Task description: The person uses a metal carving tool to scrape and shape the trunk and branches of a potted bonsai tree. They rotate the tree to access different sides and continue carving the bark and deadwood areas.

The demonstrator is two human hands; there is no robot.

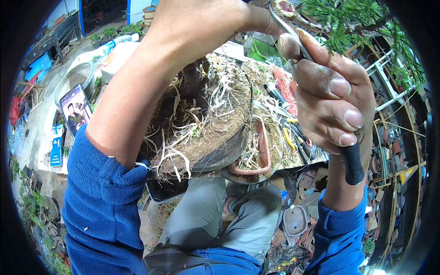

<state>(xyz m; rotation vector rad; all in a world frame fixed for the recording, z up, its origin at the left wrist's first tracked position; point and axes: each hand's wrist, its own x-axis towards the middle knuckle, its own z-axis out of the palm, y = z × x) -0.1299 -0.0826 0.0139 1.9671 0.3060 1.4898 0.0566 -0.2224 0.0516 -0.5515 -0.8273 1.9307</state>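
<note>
My right hand (334, 87) is closed around a black-handled carving tool (352, 167), whose thin curved metal part reaches up to a cut branch (285, 8) with a pale and reddish wood face. My left hand (206, 23) crosses the top of the view. Its thumb stretches right to the tool and the branch, while its other fingers lie beyond the upper edge. Green needle foliage (346, 20) hangs around the branch. Below my hands, a large soil-covered root mass (224, 114) with pale stringy strips sits in a dark round pot (217, 158).
A reddish-brown rectangular planter (265, 158) lies beside the pot, with yellow-handled pliers (288, 139) and other tools to its right. At the left stand a lit phone (75, 110), a blue and white box (56, 145) and a round basin (73, 82). An oval pot (294, 220) rests below.
</note>
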